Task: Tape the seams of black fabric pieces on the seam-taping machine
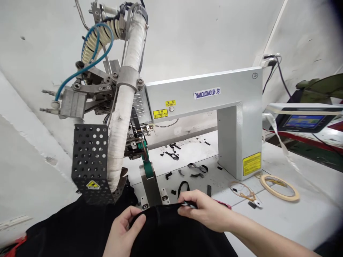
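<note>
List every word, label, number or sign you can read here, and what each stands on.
"XIAOLONG 枭龙": white label, machine arm.
"注意": lower yellow label, same arm; its small print is unreadable.
Warning triangle, perforated black guard; symbol unclear.
Too small or blurred: upper yellow label and circled mark on the arm, yellow column label, screen text.

Cloth (179, 235) along the lower edge, machine (232, 139) behind on the counter (276, 228), scraps (209, 190) below machine arm (184, 98), tape roll (295, 195) lower right, screen (304, 121) far right
</note>
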